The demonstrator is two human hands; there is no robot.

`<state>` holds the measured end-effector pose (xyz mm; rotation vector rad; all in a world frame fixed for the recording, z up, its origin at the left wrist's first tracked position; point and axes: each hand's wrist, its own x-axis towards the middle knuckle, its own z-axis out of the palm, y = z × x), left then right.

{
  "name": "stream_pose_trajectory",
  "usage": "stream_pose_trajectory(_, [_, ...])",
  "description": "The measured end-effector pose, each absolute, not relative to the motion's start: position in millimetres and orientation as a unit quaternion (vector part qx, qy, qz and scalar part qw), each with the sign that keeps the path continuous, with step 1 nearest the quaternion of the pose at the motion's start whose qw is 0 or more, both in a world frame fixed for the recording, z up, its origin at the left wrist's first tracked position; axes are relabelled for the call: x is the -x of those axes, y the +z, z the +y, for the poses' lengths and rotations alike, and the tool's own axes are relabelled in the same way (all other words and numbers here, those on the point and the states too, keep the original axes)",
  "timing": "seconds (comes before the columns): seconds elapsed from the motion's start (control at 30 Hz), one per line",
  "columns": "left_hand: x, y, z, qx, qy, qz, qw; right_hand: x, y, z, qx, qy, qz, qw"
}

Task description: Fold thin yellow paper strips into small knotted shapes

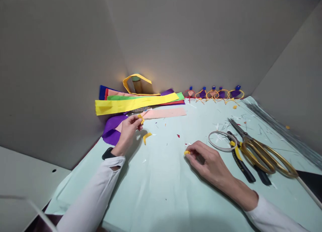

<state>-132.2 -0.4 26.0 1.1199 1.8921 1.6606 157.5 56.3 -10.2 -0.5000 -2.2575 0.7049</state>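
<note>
My left hand (pixel 131 126) is raised a little over the table, its thumb and fingers pinching a small yellow-orange felt piece (pixel 141 118). Just right of it, a bent yellow-orange felt strip (pixel 146 137) lies on the pale green table cover (pixel 161 178). Lower and to the right, my right hand (pixel 205 160) pinches another small yellow-orange scrap (pixel 187 152) between thumb and forefinger. Most of that scrap is hidden by the fingertips. A silver wire ring (pixel 222 140) lies just beyond the right hand.
Colored felt strips (pixel 136 104) are piled at the back left. Small yarn-looped figures (pixel 213 93) line the back wall. At right lie gold-handled scissors (pixel 259 155), pliers (pixel 240 161) and a bundle of thin wires (pixel 284 131). Small scraps dot the cover.
</note>
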Motion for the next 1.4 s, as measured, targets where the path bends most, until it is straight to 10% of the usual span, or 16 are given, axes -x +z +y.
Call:
stream_pose_trajectory(0.47, [120, 22, -7, -0.552, 0.347, 0.741, 0.159, -157, -10, 56, 0.188, 0.274, -0.874, 0.355])
stream_pose_trajectory(0.93, [65, 24, -6, -0.447, 0.533, 0.506, 0.509, -154, 2, 55, 0.272, 0.469, -0.765, 0.349])
stream_pose_trajectory(1.4, [26, 12, -8, -0.528, 0.499, 0.533, 0.434, -150, 2, 44, 0.218, 0.592, -0.695, 0.345])
